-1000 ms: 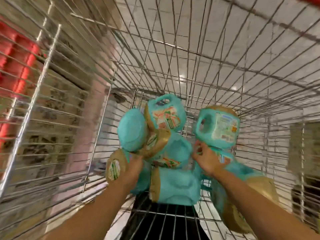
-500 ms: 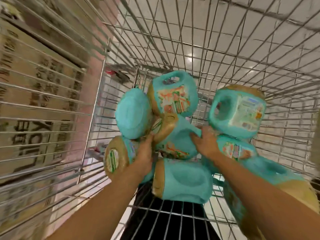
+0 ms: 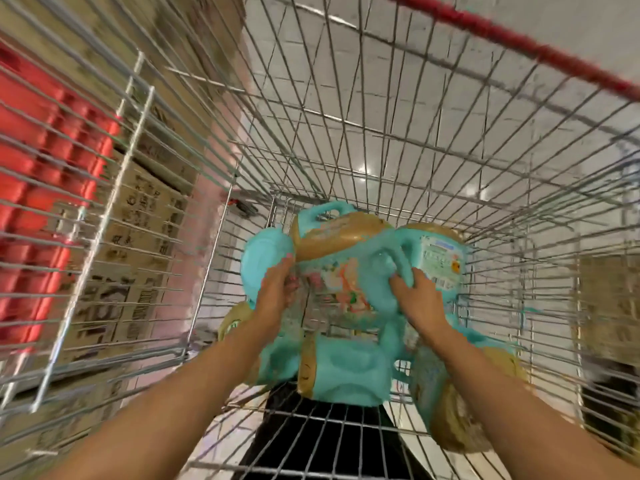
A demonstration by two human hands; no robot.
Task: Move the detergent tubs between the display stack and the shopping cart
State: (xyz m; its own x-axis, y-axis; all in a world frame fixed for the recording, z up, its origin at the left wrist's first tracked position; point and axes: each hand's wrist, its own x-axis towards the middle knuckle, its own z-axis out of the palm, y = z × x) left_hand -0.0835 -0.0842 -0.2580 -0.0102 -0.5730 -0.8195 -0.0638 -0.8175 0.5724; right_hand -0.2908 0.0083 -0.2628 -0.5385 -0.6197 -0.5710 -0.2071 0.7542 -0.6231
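Middle tub (image 3: 346,285): held up in the centre of the cart (image 3: 381,133), label side turned towards the camera, blurred by motion.
Left hand (image 3: 277,292): pressed flat against the tub's left side, fingers fairly straight and pointing up.
Right hand (image 3: 417,299): fingers curled round the tub's right side, at what looks like its handle.
What changed: a second ago both hands were only reaching into the pile. Half a second ago they closed in on this tub as it lay among the others. Now it sits higher between the two hands and covers part of the tub behind it.
Other tubs (image 3: 343,372): lying on their sides around and below the held one, some touching it. One stands at the far right (image 3: 441,261) with its label showing.
Outside the cart: cardboard boxes (image 3: 145,220) and red crates (image 3: 34,168) on the left, seen through the wires.
Meaning for the task: most likely this tub is being lifted out towards the display. Many tubs remain in the cart, so much is left to do.
Next move: probably a lift clear over the wire rim.
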